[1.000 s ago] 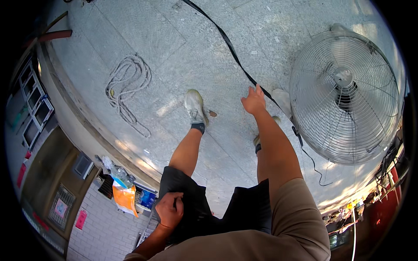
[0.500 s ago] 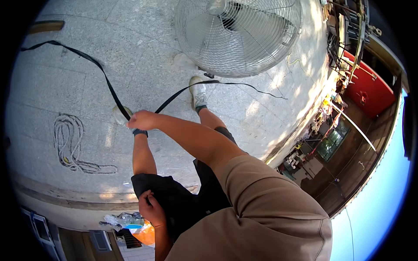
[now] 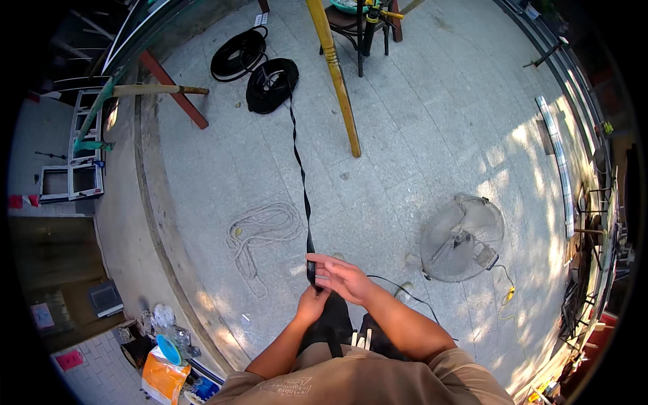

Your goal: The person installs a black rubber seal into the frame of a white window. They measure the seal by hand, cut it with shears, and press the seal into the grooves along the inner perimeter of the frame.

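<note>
A flat black strap (image 3: 302, 182) runs from the far coil towards me, twisted along its length, and reaches my hands near my waist. My left hand (image 3: 311, 305) is closed around its near end. Just above, my right hand (image 3: 345, 278) has its fingers stretched out, their tips against the strap. The strap leads back to a round black coil (image 3: 273, 84) on the paving, with another black coil (image 3: 237, 54) beside it. A thin black length (image 3: 412, 297) lies on the ground right of my legs; its link with the held strap is hidden.
A looped grey rope (image 3: 260, 233) lies left of the strap. To the right is a round metal fan (image 3: 463, 237) with a cord. A yellow pole (image 3: 335, 81) slants down ahead, near a dark chair (image 3: 351, 30). An orange bag (image 3: 164, 375) sits at lower left.
My view has swung from sideways and low to upright and farther ahead. My left hand has come from beside my thigh onto the strap. The right hand's grip has opened out.
</note>
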Action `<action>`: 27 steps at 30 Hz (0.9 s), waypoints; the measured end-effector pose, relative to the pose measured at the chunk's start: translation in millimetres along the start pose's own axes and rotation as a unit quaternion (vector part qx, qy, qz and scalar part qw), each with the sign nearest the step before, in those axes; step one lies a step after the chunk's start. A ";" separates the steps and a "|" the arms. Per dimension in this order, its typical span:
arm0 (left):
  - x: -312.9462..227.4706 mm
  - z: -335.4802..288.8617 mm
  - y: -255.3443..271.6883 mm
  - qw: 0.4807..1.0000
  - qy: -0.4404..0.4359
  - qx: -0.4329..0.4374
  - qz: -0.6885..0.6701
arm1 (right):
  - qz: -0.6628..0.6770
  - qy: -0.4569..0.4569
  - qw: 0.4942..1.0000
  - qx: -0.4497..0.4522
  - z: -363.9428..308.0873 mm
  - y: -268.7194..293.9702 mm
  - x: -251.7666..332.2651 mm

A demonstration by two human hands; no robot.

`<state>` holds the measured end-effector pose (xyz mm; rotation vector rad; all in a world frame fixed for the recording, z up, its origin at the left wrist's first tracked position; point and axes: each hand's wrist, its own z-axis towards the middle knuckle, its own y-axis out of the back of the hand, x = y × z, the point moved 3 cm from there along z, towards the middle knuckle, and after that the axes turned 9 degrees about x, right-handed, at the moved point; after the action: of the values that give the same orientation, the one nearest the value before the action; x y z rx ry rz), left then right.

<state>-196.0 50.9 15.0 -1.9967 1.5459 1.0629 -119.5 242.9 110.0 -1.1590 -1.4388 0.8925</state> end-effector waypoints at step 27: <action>-37.4 -87.7 233.9 0.899 0.131 -0.319 0.268 | -0.184 0.321 0.925 0.090 -29.2 -174.2 369.3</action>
<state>-391.6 -59.4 130.7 -2.2389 2.1866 1.7622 -123.1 553.0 377.3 -0.8822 -0.9565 0.3189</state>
